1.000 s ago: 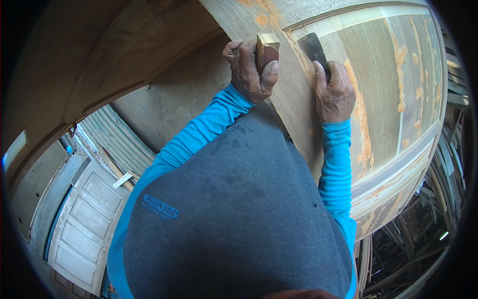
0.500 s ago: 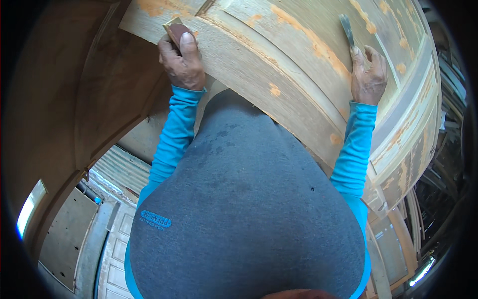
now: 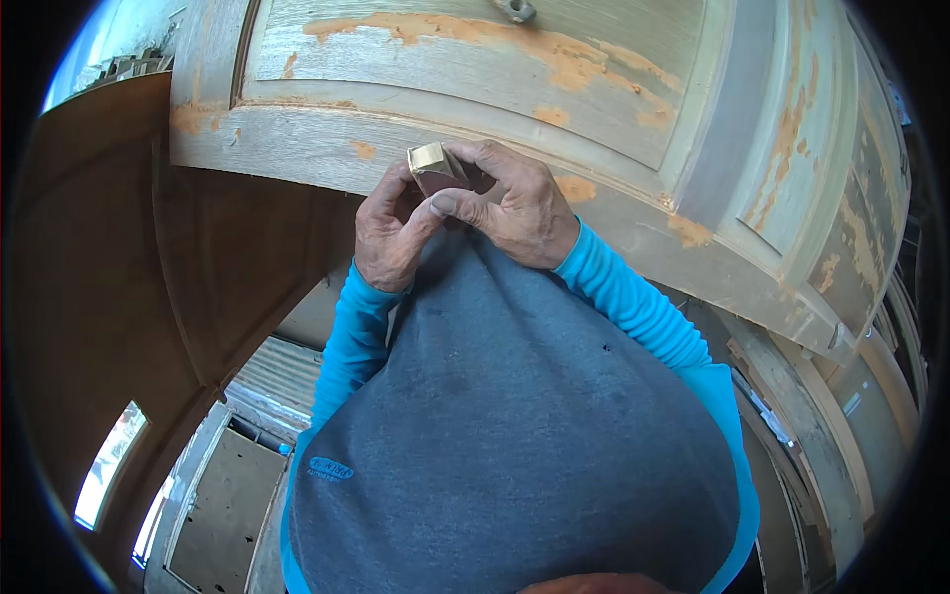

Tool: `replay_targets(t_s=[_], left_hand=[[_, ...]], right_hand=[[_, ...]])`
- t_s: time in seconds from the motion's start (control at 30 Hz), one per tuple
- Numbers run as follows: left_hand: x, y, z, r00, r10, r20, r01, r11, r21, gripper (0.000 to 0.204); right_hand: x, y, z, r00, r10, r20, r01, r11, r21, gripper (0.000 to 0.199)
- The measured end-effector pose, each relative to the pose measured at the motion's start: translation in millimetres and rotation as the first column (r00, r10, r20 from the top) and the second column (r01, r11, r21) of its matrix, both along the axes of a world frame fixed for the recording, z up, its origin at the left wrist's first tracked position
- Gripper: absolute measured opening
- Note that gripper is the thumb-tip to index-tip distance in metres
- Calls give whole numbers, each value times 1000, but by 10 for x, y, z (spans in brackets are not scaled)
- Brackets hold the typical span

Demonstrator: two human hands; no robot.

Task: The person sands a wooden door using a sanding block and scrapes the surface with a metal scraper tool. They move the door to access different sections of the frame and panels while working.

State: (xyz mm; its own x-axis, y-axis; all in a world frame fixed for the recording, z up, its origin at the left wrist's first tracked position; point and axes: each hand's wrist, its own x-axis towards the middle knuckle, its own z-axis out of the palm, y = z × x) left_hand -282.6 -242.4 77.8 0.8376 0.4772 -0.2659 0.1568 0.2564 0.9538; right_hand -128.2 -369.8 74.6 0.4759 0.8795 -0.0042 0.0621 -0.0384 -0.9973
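Pinching from either side, the left hand (image 3: 388,238) and right hand (image 3: 526,206) close their grip on a pale wooden block (image 3: 427,158) wrapped in reddish-brown sandpaper (image 3: 433,182), likely holding the paper snug. It's by the near edge of an orange-patched, panelled wooden door (image 3: 297,134); fingers mask its back. I can't identify the small grey lump (image 3: 517,11) beyond.

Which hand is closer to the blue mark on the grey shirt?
The left. The left hand is above the blue mark in the picture, a bit to its right. The right hand is farther up and farther right. Both are at the block.
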Motion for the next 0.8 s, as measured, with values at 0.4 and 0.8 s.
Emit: replay_targets(t_s=[0.4,0.8], left_hand=[[279,-688,103,997,53,-63,-50,998,43,43],[257,-569,56,959,214,-188,-160,950,267,45]], right_hand=[[220,-643,-132,933,42,-358,-37,999,21,44],[688,-1066,1,965,-116,234,131,990,-48,32]])
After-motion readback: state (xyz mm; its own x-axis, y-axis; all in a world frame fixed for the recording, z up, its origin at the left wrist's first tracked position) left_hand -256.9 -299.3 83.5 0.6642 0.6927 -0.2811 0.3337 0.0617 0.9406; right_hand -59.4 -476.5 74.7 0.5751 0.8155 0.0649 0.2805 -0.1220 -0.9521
